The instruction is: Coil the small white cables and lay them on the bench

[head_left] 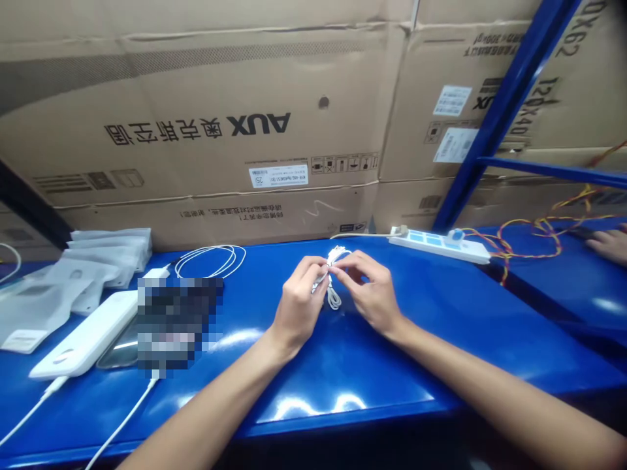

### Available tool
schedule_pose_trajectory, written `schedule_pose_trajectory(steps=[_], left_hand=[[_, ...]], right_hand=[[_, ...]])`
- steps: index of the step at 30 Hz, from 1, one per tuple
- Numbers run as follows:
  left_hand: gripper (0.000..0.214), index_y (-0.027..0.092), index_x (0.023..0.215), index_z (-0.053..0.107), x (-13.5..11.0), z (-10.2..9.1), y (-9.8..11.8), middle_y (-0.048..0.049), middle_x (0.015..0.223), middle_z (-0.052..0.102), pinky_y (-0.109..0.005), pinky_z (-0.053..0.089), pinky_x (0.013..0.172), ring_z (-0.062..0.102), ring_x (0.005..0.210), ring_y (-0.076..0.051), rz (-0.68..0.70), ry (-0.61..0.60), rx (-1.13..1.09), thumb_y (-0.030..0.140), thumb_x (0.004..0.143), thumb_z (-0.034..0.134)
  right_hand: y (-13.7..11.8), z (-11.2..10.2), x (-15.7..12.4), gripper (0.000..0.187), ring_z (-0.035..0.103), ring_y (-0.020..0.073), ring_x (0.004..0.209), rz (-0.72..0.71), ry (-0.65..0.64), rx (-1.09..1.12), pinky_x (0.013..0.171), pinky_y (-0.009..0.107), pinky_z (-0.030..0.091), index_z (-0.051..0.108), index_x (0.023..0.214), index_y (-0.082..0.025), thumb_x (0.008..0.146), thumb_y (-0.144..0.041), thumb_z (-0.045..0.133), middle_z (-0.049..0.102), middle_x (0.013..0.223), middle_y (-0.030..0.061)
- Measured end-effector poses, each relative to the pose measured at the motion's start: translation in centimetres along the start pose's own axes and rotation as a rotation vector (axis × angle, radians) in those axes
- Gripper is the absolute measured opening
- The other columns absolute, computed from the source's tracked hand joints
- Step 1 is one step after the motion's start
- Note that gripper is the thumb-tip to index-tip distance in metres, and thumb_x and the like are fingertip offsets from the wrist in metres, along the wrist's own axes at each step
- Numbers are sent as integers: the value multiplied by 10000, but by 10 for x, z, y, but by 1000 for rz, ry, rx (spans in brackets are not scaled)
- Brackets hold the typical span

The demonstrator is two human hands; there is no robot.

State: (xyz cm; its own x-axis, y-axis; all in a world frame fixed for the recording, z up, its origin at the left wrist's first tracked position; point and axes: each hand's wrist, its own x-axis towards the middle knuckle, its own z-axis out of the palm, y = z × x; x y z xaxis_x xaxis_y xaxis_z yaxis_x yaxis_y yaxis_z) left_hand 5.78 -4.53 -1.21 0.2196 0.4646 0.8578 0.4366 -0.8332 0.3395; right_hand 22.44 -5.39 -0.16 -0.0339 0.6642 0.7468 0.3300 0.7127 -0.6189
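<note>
Blue painted steel bench (343, 385) under the action, and right at its centre both hands are working on a small bundle of white cable (332, 277)! The left hand (298, 303) has its fingers pinched together on the bundle, and the right hand (369, 290) comes in from the other side, fingertips closed on the same spot, while a loop dangles just below, close to the bench top. Off to the left lies a looser coil of white cable (210, 261), just beyond a pixelated patch (179, 323) that hides part of a white flat device (83, 336); its lead runs off the near edge. Further left, a pile of translucent plastic bags (110, 251). To the right, a white power strip (438, 245) sits beside tangled coloured wires (533, 235), with a co-worker's hand (607, 243) at the far right edge. Big cardboard AUX boxes (196, 130) line the far side.
</note>
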Motion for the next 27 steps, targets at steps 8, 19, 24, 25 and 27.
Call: schedule_pose_trajectory(steps=[8, 19, 24, 25, 27], left_hand=[[95, 199, 987, 618, 2, 2, -3, -60, 1072, 695, -291, 584, 842, 699, 972, -164, -16, -9, 44, 108, 990, 593], [135, 221, 842, 585, 5, 8, 0, -59, 1003, 690, -300, 571, 684, 693, 936, -201, -376, 121, -164, 239, 933, 684], [91, 212, 879, 618, 1, 13, 2, -59, 1009, 694, -316, 584, 751, 697, 944, -199, -366, 28, -165, 208, 926, 696], [68, 212, 907, 633, 1, 14, 3, -60, 1018, 696, -325, 588, 779, 698, 953, -200, -355, -5, -172, 202, 927, 698], [78, 215, 982, 661, 3, 12, 7, -58, 1030, 706, -348, 592, 837, 704, 963, -202, -327, -88, -187, 216, 926, 716]], right_hand=[[1, 11, -2, 246, 645, 193, 781, 206, 50, 98, 676, 323, 508, 763, 883, -212, 947, -446, 722, 720, 889, 45], [24, -8, 16, 434, 636, 184, 661, 662, 12, 395, 478, 265, 454, 564, 986, -232, 833, -574, 784, 697, 813, 36], [22, -3, 17, 413, 661, 159, 710, 730, -114, 640, 522, 244, 452, 673, 1069, -187, 838, -509, 787, 727, 926, 57], [23, -3, 17, 398, 641, 143, 694, 728, -107, 642, 521, 233, 435, 689, 1033, -182, 819, -497, 806, 716, 896, 43], [28, -6, 19, 390, 600, 123, 659, 723, -96, 589, 531, 227, 421, 703, 976, -172, 796, -496, 825, 687, 816, 17]])
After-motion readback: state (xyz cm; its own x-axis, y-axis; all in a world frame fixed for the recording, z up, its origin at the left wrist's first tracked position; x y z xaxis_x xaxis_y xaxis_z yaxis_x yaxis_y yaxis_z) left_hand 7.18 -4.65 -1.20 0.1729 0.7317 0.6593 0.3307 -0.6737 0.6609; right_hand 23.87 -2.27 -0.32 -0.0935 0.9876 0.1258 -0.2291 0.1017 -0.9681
